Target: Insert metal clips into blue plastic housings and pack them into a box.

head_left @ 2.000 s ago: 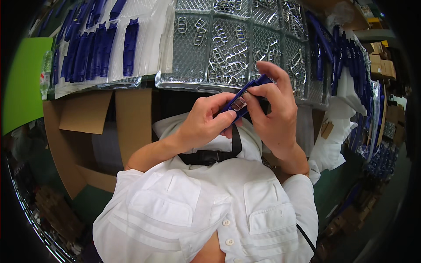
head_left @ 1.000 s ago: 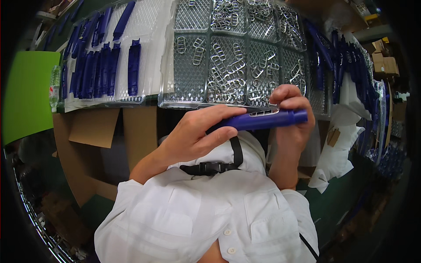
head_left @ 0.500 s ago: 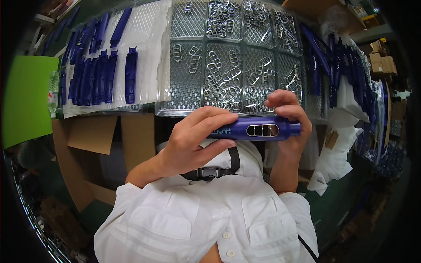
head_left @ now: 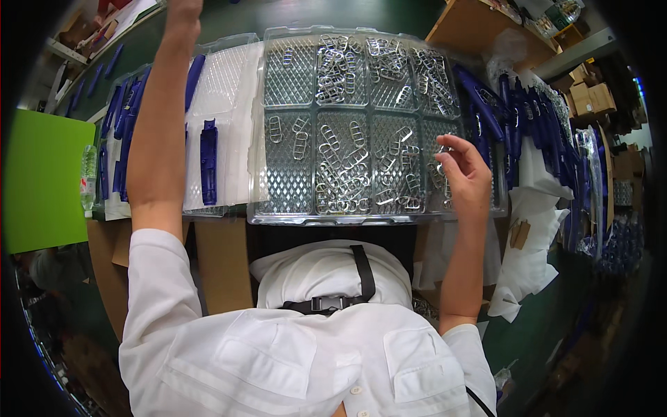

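The blue handle that both hands held a moment ago is gone from them; the left hand [head_left: 184, 10] has reached far up past the white tray [head_left: 222, 90], and I cannot tell if it grips anything; the right hand [head_left: 464, 175] hovers, fingers loosely spread and empty, over the clear tray [head_left: 278, 212] of metal clips [head_left: 340, 177]; those clips look small, light, hard and slippery; pinch one by its edges.

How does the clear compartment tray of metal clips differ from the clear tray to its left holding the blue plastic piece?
The clear diamond-textured compartment tray holds heaps of small silver metal oval clips in most compartments; the clear plastic tray to its left carries one long blue plastic piece. The right hand hovers over the clip tray's right side; the left hand reaches beyond the other. Both are transparent and lie flat.
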{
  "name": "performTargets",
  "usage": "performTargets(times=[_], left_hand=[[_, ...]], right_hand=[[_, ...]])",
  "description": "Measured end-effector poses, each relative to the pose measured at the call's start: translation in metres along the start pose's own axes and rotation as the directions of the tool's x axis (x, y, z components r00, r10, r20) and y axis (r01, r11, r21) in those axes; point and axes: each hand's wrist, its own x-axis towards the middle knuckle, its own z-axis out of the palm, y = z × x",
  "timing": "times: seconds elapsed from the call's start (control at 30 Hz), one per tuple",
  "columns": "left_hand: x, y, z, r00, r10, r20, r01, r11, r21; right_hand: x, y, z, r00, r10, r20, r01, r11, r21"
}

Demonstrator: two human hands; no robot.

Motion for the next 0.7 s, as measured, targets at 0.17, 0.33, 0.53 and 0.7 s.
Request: performTargets(times=[0.17, 0.33, 0.53, 0.7], left_hand=[[-0.15, -0.023, 0.141, 0.509, 0.861, -0.025, -0.448, 0.29, 0.846], [-0.372, -0.025, 0.122, -0.023, 0.997, -0.067, -0.312, 0.056, 0.948], [-0.553, -0.083, 0.015, -0.322, 0.59, -0.74, -0.166, 0.735, 0.658], [-0.571, -0.087, -0.004, -0.309, 0.541, -0.782, -0.223, 0.758, 0.612]], right_hand=[[0.069, 0.002, 0.013, 0.951, -0.304, 0.058, 0.288, 0.803, -0.522], [0.14, 0.003, 0.06, 0.906, -0.159, 0.391, 0.422, 0.401, -0.813], [0.182, 0.055, 0.057, 0.858, -0.143, 0.493, 0.508, 0.099, -0.856], [0.206, 0.06, 0.068, 0.876, -0.005, 0.483, 0.48, 0.119, -0.869]])
